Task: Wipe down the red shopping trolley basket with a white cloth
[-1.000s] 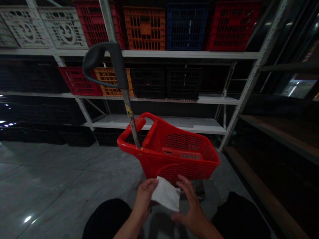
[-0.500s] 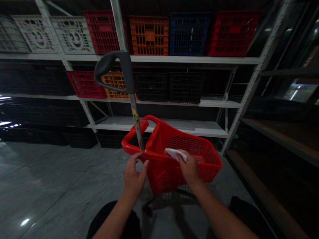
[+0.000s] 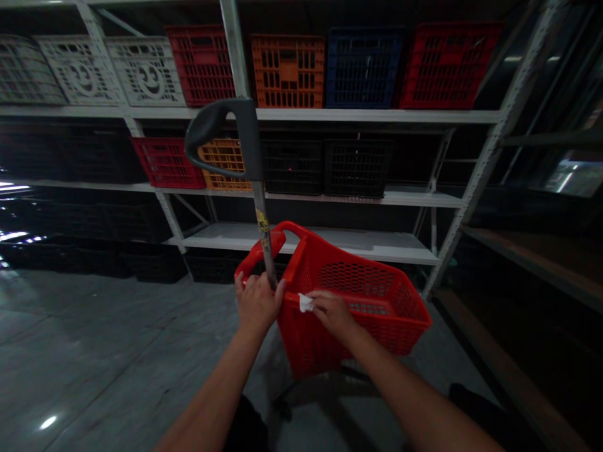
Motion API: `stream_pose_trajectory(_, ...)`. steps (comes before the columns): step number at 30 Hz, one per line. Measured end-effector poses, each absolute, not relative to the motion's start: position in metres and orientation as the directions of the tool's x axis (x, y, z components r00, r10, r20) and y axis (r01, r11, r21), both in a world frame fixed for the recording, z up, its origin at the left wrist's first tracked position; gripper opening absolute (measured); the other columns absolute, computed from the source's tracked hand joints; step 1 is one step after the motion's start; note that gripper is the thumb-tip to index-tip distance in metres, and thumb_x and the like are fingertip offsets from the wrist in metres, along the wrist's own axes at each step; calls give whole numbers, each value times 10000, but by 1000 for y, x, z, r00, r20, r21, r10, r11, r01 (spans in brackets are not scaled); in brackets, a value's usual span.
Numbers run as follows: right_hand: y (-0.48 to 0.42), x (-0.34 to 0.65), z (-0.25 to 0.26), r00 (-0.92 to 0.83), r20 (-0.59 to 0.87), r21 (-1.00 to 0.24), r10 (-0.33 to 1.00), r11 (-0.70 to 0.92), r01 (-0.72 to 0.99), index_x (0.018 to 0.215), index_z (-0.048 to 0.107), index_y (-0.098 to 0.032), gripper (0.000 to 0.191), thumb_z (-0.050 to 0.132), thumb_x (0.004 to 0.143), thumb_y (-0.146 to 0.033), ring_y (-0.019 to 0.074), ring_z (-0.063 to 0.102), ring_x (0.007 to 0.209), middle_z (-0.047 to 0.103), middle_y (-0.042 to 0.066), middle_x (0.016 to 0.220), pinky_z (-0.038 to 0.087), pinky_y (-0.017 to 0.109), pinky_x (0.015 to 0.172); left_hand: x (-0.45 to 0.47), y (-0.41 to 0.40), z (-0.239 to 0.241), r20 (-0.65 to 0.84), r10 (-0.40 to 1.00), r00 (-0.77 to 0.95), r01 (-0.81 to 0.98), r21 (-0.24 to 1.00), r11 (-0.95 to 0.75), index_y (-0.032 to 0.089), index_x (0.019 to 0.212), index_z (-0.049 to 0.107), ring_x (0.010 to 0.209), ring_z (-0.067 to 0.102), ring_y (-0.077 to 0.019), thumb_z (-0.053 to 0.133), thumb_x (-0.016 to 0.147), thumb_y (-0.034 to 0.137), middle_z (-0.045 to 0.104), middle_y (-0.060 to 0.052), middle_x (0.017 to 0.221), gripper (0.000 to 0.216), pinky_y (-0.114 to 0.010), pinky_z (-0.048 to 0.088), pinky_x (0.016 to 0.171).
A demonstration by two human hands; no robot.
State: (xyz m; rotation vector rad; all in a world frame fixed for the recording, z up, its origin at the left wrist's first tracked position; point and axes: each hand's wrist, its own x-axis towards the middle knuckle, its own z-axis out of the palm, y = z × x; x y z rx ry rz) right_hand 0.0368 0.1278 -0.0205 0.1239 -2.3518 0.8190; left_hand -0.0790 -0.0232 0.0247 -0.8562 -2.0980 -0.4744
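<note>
Left hand (image 3: 257, 302) grips the near rim of the red trolley basket (image 3: 358, 301) at the pull-handle pole (image 3: 264, 242). Right hand (image 3: 332, 311), at three o'clock, pinches a white cloth (image 3: 305, 302) against the rim. Risk: hard pressure may roll the basket away.

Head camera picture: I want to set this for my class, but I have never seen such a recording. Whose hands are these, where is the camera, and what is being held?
The camera sits on a person's head and looks forward and down, so both bare arms are the wearer's own. The left hand takes a grip on the metal pole at the rim of a red basket. The right hand presses a small white cloth against that rim. The pole ends in a grey handle. The basket stands on a grey floor, before shelves of coloured crates.
</note>
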Motion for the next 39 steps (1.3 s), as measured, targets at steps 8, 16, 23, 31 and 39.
stream_pose_trajectory(8,124,31,-25,-738,607,-633,295,741,-224,879,642,-200,225,545,718,-76,158,559,862,635,28,898,427,292,795,-80,-22,24,792,411,-452,707,37,706,178,745,539,780,533,-228,386,820,441,582,-53,653,314,-444,217,986)
stream_pose_trajectory(16,137,32,-14,-794,582,-648,174,689,-324,879,638,-176,174,516,839,-293,139,542,802,599,38,865,411,255,720,-78,-21,26,791,410,-453,696,27,717,170,767,550,773,535,-231,390,821,424,598,-58,661,305,-445,215,984)
stream_pose_trajectory(23,135,23,-13,-780,622,-410,70,878,-248,708,602,-168,102,620,774,-243,137,501,745,583,18,737,369,237,696,-82,-22,24,790,409,-456,697,33,716,180,751,538,781,534,-231,392,819,437,586,-55,664,304,-443,205,997)
stream_pose_trajectory(31,143,33,-14,-815,514,-448,268,894,11,742,589,-175,120,502,820,-147,127,532,706,605,14,743,356,213,658,-83,-20,22,800,395,-452,705,50,707,182,740,541,780,529,-227,404,808,416,591,-53,654,279,-449,201,999)
stream_pose_trajectory(39,98,9,2,-760,611,-384,221,922,-41,891,628,-191,183,477,824,-114,135,541,794,614,30,827,375,216,738,-89,-21,18,813,395,-428,675,-3,738,187,749,533,790,533,-227,418,805,423,587,-53,671,268,-432,211,1002)
